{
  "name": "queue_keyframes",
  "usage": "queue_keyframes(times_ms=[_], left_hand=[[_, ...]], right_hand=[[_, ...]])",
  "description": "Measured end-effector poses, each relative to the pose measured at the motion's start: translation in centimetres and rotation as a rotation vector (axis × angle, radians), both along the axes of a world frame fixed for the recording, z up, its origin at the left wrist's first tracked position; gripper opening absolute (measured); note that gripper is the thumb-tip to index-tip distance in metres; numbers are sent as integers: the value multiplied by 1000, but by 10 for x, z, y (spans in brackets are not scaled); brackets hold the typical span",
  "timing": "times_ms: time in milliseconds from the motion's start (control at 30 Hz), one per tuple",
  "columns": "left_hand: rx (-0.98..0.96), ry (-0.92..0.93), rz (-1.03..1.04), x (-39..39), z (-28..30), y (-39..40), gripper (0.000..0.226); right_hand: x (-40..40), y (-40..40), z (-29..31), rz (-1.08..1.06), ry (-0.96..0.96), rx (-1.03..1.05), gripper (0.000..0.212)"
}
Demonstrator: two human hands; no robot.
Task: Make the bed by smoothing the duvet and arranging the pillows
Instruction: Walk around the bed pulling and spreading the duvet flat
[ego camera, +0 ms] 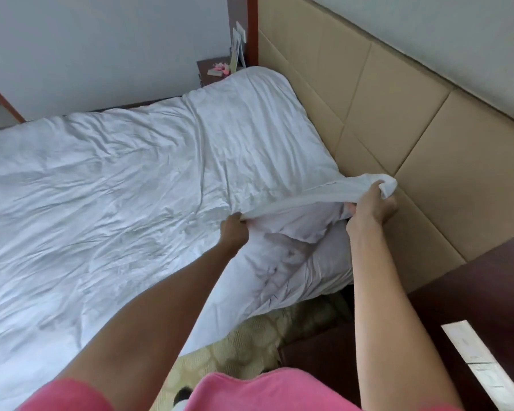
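Both hands are gripping the top edge of the duvet (137,173) at the near corner of the bed, up by the padded headboard (398,120). The left hand (233,231) is bunching the hem in a closed fist, and the right hand (374,206) is clamping the corner itself, lifted just clear of the mattress. Most of the duvet is already lying spread across the bed, though it is showing creases all over, so smoothing looks only partly done. One pillow (324,259) seems to be sitting under the raised edge, pushed against the headboard; I am judging that by its shape, since the cloth is covering most of it. Whether a second pillow is lying under the far hump I cannot tell. The foot of the bed is running out of view at the left, and the items on the far nightstand (212,69) are too small to make out.
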State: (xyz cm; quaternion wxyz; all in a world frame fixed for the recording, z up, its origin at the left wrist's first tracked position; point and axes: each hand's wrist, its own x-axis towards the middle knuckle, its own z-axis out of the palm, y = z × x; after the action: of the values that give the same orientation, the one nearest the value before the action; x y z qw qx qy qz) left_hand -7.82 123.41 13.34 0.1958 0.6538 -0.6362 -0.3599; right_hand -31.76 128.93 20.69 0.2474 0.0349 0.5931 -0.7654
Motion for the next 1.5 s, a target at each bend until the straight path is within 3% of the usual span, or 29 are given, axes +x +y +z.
queue_keyframes(times_ms=[233,567,733,933,1067,1233,1367,1500], left_hand=[[-344,86,98,-4,54,-54,26],[-644,131,-54,-23,110,-191,30],[-654,248,-123,-38,127,-274,33],[-592,303,-90,-50,114,-370,38],[-526,281,-38,-58,106,-421,34],[-558,262,-25,-75,95,-477,31],[-562,278,-30,-102,88,-525,31],[-556,252,-89,-125,68,-566,30]], right_hand=[[-14,-19,8,48,-73,-145,35],[-24,-102,24,181,-96,-286,60],[-32,-175,34,191,-56,-331,52],[-40,-262,42,206,13,-263,60],[-39,-313,47,206,27,-249,41],[-50,-373,44,186,6,-283,37],[-76,-420,39,160,-14,-314,19],[-102,-458,22,112,-28,-296,22]])
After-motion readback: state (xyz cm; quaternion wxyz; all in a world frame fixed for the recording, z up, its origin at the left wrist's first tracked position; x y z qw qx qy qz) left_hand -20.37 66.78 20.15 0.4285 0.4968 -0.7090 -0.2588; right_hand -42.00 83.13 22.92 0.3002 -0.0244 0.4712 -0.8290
